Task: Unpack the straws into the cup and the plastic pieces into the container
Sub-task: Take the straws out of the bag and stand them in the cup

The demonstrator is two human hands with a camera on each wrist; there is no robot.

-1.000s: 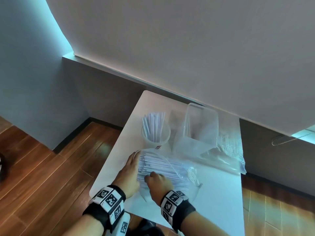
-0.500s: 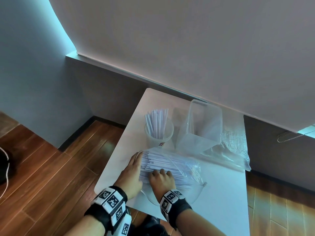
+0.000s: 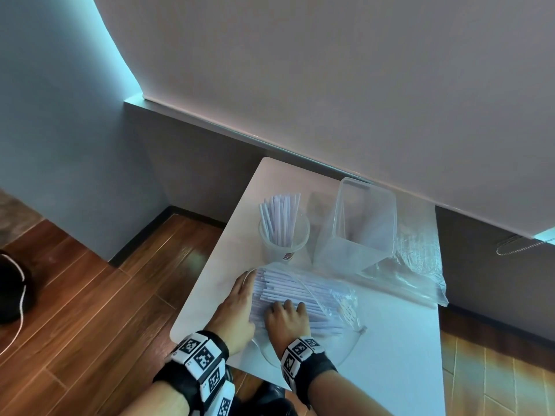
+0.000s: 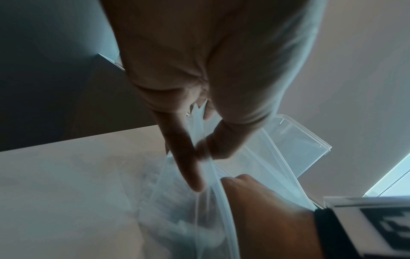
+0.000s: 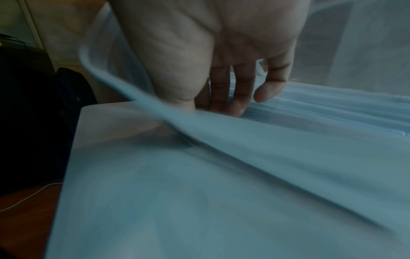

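Observation:
A clear zip bag full of white straws lies on the white table. My left hand pinches the bag's rim between thumb and forefinger and holds the mouth apart. My right hand is inside the bag, its fingertips resting on the straws; its thumb tip is hidden behind the rim. Behind the bag stands a clear cup holding several straws. An empty clear container stands to the right of the cup.
A second clear plastic bag lies at the table's back right, behind the container. The table ends just left of my left hand, above a wooden floor. A wall runs close behind the table.
Both hands stay at the bag's mouth. My right hand's fingers have shifted slightly further over the straws. The left hand keeps its hold on the rim.

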